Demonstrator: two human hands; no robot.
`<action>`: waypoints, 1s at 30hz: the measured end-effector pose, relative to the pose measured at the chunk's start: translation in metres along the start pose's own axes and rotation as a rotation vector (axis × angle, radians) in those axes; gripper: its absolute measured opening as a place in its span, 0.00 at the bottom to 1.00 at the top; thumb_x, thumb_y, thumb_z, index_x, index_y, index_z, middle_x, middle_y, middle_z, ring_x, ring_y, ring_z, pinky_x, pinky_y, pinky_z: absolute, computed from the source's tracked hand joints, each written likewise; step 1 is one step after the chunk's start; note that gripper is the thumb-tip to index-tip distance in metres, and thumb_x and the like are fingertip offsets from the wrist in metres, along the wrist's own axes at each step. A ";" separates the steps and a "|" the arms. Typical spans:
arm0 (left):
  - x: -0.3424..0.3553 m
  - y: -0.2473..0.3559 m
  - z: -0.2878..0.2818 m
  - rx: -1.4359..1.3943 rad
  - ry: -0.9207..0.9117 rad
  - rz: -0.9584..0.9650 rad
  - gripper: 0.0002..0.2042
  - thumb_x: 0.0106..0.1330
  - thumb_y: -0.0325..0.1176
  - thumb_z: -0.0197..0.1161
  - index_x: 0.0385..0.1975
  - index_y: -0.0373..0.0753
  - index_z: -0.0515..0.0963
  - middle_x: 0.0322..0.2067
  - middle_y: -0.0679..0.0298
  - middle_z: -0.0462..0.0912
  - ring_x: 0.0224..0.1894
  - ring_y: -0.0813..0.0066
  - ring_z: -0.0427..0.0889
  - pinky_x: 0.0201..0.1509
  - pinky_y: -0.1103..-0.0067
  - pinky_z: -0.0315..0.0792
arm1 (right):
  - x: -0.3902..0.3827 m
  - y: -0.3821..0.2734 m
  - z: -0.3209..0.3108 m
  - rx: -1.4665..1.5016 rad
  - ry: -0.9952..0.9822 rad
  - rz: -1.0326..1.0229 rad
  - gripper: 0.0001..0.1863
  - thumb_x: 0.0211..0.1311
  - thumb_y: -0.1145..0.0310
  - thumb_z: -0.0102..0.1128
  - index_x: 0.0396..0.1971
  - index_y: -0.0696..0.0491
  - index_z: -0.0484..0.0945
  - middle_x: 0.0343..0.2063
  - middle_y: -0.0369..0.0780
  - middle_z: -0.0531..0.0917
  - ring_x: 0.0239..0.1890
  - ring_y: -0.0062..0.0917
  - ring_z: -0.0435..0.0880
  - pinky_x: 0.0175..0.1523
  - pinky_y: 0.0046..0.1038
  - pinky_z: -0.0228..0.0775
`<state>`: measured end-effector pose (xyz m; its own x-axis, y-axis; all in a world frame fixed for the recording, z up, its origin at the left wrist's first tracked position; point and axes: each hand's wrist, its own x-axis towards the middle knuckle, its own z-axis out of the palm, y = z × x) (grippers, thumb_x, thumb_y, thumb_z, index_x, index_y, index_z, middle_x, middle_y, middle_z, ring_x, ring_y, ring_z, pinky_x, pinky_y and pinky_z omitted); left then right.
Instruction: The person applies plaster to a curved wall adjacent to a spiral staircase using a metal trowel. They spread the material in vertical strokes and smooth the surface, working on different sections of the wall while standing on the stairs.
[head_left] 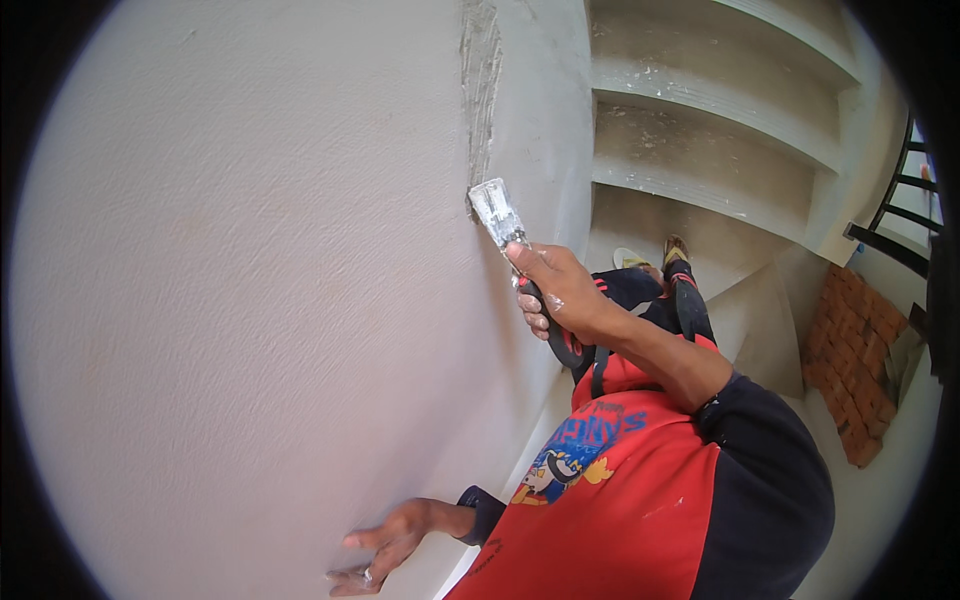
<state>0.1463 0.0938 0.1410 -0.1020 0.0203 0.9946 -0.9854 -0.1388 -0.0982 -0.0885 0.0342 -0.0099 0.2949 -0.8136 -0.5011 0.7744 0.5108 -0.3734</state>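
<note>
My right hand [562, 290] is wrapped round the dark handle of a putty knife [497, 210], with the thumb lying along its neck. White filler coats the blade, which meets the lower end of a rough grey strip [481, 90] running up the pale wall [280, 260]. White specks dot the knuckles and fingertips of this hand. Lower down, my left hand [388, 548] is beside the wall, its fingers stretched out and apart and holding nothing. A white smear shows on one of its fingers. Whether it touches the wall, I cannot tell.
White-spattered concrete stairs [710, 130] rise at the upper right. A black metal railing [905, 215] stands at the far right, with reddish-brown brickwork [850, 360] below it. My feet in sandals [677, 250] are on the floor by the lowest step.
</note>
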 end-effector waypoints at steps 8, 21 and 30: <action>0.004 0.012 -0.003 0.086 -0.099 0.045 0.24 0.65 0.36 0.55 0.55 0.26 0.61 0.57 0.47 0.57 0.67 0.53 0.49 0.66 0.61 0.49 | 0.003 -0.055 -0.015 0.392 -0.177 -0.123 0.23 0.64 0.45 0.50 0.24 0.50 0.64 0.11 0.31 0.64 0.09 0.15 0.61 0.13 0.21 0.57; -0.005 -0.009 0.001 0.051 0.006 0.032 0.24 0.62 0.39 0.60 0.53 0.30 0.66 0.56 0.47 0.61 0.64 0.54 0.54 0.64 0.62 0.51 | 0.007 -0.006 -0.023 -0.390 0.075 -0.271 0.22 0.68 0.52 0.47 0.24 0.57 0.67 0.11 0.33 0.67 0.08 0.15 0.67 0.13 0.21 0.60; -0.005 -0.014 -0.001 0.021 0.014 -0.001 0.26 0.62 0.42 0.59 0.53 0.29 0.65 0.54 0.48 0.61 0.64 0.53 0.55 0.64 0.63 0.52 | 0.009 -0.003 -0.019 -0.315 0.013 -0.198 0.23 0.67 0.50 0.47 0.24 0.57 0.66 0.11 0.33 0.67 0.08 0.15 0.67 0.12 0.21 0.63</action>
<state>0.1604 0.0970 0.1374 -0.1032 0.0343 0.9941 -0.9824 -0.1599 -0.0964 -0.0982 0.0306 -0.0279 0.1477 -0.9026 -0.4043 0.6048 0.4059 -0.6852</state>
